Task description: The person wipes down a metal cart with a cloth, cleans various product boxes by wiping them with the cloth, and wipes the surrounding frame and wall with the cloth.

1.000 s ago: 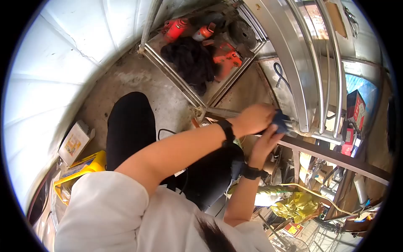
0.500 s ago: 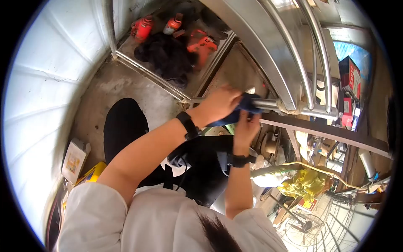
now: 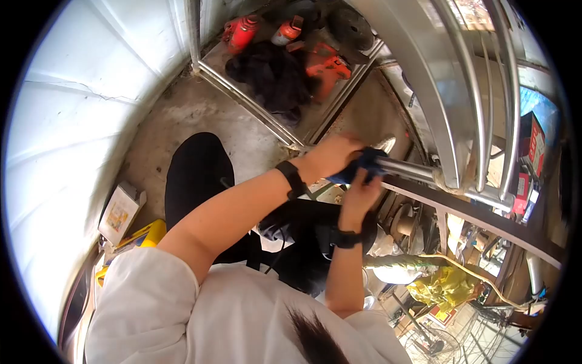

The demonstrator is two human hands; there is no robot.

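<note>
A dark blue cloth [image 3: 370, 162] is wrapped round the end of a shiny metal tube [image 3: 407, 168], part of a metal frame with curved bars. My left hand [image 3: 334, 156] reaches across from the left and is closed on the cloth from above. From below, my right hand [image 3: 362, 193] grips the same cloth, its fingers bent against the tube's underside; both hands are slightly blurred. Each wrist has a black band. Folds of the cloth hide part of the tube.
Red bottle jacks [image 3: 240, 34] and a dark heap of cloth [image 3: 270, 79] lie on a low metal-framed shelf ahead. A brown metal beam [image 3: 479, 219] runs beneath the tube. At right are a yellow plastic bag [image 3: 445, 285], a cable and a wire fan guard. A white box [image 3: 121, 212] stands left.
The view has shifted, so the shelf and metal frame appear further right. Both hands stay on the blue cloth around the tube, with small changes in finger position.
</note>
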